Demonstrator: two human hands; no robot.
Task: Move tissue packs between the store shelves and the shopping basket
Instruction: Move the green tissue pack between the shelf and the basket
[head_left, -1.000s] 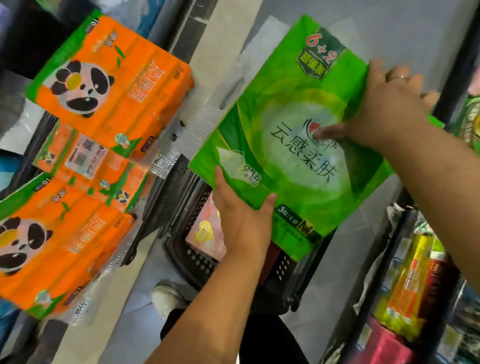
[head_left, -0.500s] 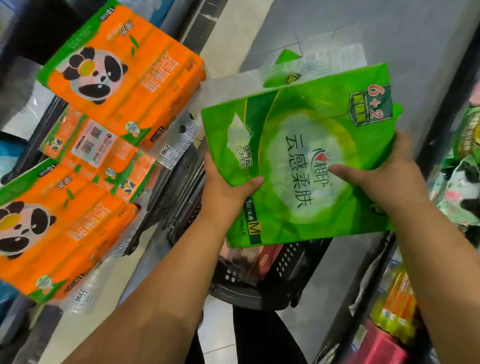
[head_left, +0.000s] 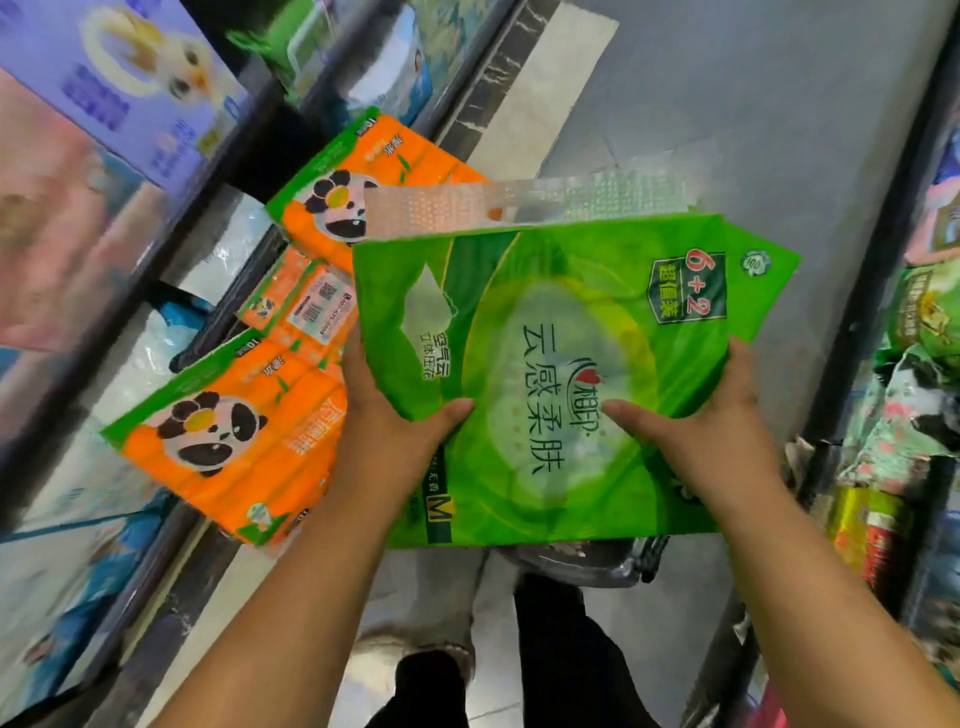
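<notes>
Both hands hold a green pack (head_left: 561, 384) flat in the centre of the frame. The left hand (head_left: 395, 431) grips its left edge and the right hand (head_left: 711, 436) its right edge, each with the thumb laid on the printed face and the fingers hidden beneath. The pack hangs over a dark basket (head_left: 587, 564), whose rim shows just below it. Orange packs (head_left: 244, 441) lie on the shelf (head_left: 156, 551) at left, beside the left hand.
</notes>
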